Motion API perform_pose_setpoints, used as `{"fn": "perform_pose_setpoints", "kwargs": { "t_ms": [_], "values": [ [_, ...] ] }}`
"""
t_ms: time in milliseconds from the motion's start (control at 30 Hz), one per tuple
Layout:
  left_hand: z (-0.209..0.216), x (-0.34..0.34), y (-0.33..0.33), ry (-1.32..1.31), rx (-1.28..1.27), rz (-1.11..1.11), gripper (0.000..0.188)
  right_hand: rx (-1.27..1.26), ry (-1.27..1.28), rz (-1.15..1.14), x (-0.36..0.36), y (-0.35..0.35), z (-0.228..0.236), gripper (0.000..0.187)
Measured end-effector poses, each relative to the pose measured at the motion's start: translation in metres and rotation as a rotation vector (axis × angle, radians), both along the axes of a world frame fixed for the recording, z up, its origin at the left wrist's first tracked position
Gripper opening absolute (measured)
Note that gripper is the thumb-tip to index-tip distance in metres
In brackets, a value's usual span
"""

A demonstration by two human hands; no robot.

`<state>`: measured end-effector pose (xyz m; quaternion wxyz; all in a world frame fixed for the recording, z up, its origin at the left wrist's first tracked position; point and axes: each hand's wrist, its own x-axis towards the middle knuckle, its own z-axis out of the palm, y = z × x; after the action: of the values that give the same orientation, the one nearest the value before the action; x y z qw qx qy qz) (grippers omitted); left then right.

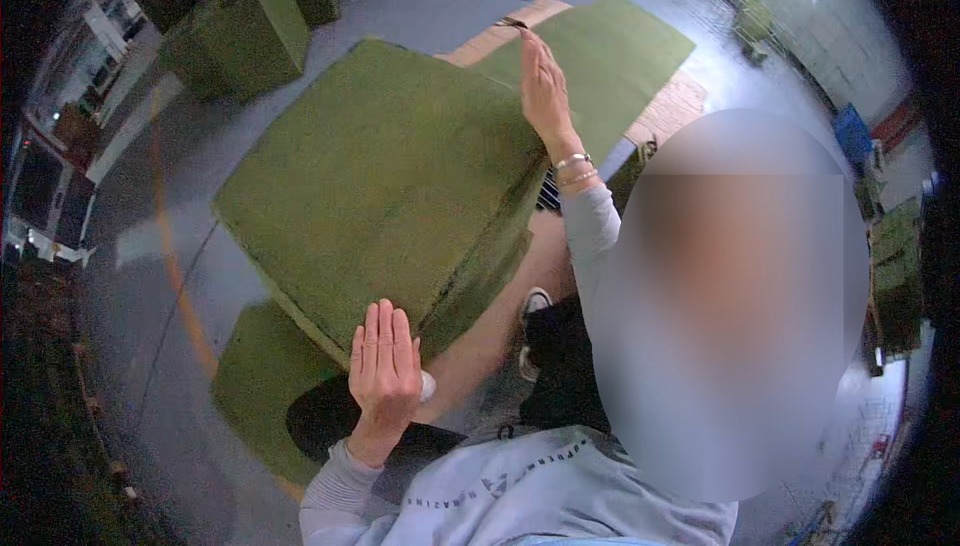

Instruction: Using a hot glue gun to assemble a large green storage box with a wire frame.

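A large green block with a flat, matt top lies in front of me, its side showing along the right edge. My left hand is at its near corner, fingers stretched out, nothing visible in them. A small white rounded thing shows beside that palm; I cannot tell what it is. Along the far part of the right edge, my right hand reaches out flat with straight fingers and two bracelets at the wrist. A small dark thing shows by its fingertips; whether they touch is unclear.
Another green sheet or panel lies on tan board beyond the block. A green piece is on the floor at the near left. Tall green boxes stand at the far left. A blurred oval hides the right side.
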<state>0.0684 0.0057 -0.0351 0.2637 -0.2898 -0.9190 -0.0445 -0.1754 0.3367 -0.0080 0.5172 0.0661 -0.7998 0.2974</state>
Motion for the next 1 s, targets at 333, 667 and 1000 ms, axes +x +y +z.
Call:
{"fn": "perform_pose_setpoints", "kwargs": {
  "t_ms": [333, 667, 1000],
  "values": [
    [-0.002, -0.008, -0.002, -0.035, 0.077, -0.004, 0.034, 0.169, -0.416, -0.083, 0.066, -0.017, -0.022, 0.063],
    [-0.005, -0.001, 0.008, -0.033, 0.131, 0.029, 0.032, -0.099, -0.349, 0.131, 0.099, -0.066, -0.012, 0.061],
    [-0.005, 0.009, -0.008, -0.137, 0.364, -0.082, 0.037, 0.207, -0.392, 0.144, 0.126, -0.102, -0.011, 0.061]
  ]
}}
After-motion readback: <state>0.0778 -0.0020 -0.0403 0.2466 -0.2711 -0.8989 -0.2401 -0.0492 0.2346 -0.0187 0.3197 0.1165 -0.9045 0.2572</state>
